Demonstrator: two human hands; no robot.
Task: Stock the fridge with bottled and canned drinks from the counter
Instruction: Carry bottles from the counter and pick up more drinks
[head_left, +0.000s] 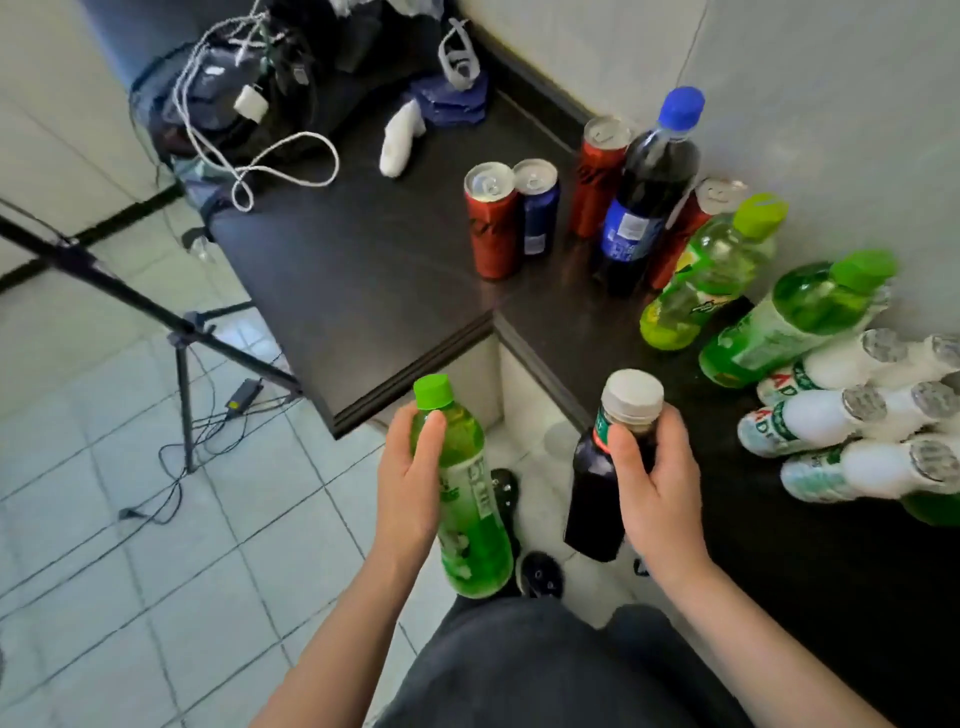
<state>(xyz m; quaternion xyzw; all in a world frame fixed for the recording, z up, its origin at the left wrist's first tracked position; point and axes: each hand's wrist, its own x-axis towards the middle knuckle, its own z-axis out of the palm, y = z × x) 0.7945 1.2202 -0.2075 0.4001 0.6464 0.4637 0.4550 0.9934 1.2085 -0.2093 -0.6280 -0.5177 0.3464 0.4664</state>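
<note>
My left hand (408, 486) grips a green bottle (467, 525) with a green cap, held off the counter over the floor. My right hand (657, 486) grips a dark bottle (597, 499) with a white cap near its neck, just off the counter's inner corner. On the dark counter (363, 270) stand two red cans (491, 223) (597, 176), a blue can (540, 208), a third red can (691, 223) by the wall, a dark cola bottle (644, 208) with a blue cap, two green bottles (701, 275) (795, 322) and several white bottles (857, 415). No fridge is in view.
A bag with tangled white cables (244, 104), a blue cloth (452, 98) and a white object (400, 140) lie at the counter's far end. A black tripod (176, 327) with a power adapter and cords stands on the tiled floor at left. The wall runs along the right.
</note>
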